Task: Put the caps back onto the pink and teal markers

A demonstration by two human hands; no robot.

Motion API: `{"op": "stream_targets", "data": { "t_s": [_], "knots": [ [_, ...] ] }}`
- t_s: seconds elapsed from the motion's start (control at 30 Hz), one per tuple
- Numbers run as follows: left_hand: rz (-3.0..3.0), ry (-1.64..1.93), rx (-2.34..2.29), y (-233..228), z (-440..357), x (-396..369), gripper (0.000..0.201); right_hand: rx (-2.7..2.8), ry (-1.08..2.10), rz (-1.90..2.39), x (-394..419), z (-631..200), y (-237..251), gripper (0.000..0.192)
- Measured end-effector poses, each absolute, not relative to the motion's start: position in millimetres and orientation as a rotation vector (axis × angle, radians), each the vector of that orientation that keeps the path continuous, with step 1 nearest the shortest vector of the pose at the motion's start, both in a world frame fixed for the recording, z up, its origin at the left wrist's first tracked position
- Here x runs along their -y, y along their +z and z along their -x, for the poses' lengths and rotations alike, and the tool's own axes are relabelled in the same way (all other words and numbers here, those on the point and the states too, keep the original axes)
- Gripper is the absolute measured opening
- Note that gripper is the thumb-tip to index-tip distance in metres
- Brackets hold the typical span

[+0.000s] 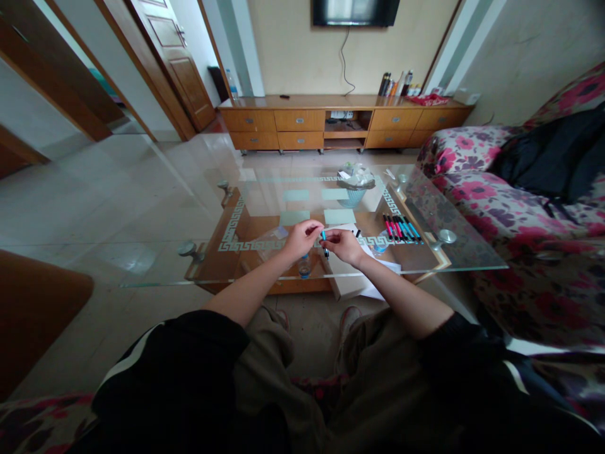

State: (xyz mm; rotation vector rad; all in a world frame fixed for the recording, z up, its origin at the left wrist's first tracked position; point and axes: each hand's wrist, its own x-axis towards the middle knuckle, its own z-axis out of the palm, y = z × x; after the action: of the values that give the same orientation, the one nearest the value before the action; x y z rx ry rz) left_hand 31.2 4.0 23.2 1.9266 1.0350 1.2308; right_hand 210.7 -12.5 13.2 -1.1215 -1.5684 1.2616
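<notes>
— Where is the pen (pixel 324 243) sitting relative to the hands?

— Right between them. The left hand (pixel 299 239) and the right hand (pixel 344 244) meet over the near edge of the glass table (pixel 265 265), and the pen stands in the narrow gap where their fingertips come together.

— Which way does it run?

— Roughly upright, tilted only a little: a blue-green upper end at fingertip level, a dark lower end pointing down toward the glass. So its long axis crosses the line joining the two hands rather than lying along it.

— How are the hands shaped?

— Both are curled into pinches, not spread. The left hand's fingertips close on the upper part, the right hand's on the part just below. Neither is clearly nearer; both touch it. Whether the cap is seated or parting from the barrel is too small to tell.

— Anything else close by?

— A row of pens (pixel 401 227), pink and blue, lies on the glass to the right of the right hand, well apart from it. White paper (pixel 352 277) lies under the right wrist, and a waste basket (pixel 353 189) stands beyond both hands, seen through the glass.
</notes>
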Motion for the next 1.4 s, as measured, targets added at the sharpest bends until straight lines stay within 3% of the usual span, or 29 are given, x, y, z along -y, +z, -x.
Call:
{"op": "stream_targets", "data": {
  "t_s": [0.43, 0.67, 0.87, 1.23, 1.4],
  "knots": [
    [-2.005, 1.206, -0.996, 29.5, -32.0, 1.3, 0.027, 1.584, 1.048, 1.207, 9.8, -215.3, 13.2, 0.025],
    [-1.823, 1.206, -0.963, 16.1, -32.0, -3.7, 0.03, 1.514, 1.142, 1.086, 10.9, -214.6, 22.9, 0.027],
    [-1.875, 1.06, -0.947, 11.5, -30.2, -4.9, 0.028, 1.473, 1.076, 1.059, 12.2, -217.0, 32.5, 0.04],
    [-1.882, 1.029, -0.928, 6.9, -33.0, -3.8, 0.037, 1.546, 0.994, 1.072, 14.2, -221.2, 33.2, 0.032],
    [-1.914, 1.026, -0.913, 4.4, -31.8, -7.1, 0.025, 1.586, 0.904, 1.119, 7.5, -229.7, 37.9, 0.032]
  ]
}}
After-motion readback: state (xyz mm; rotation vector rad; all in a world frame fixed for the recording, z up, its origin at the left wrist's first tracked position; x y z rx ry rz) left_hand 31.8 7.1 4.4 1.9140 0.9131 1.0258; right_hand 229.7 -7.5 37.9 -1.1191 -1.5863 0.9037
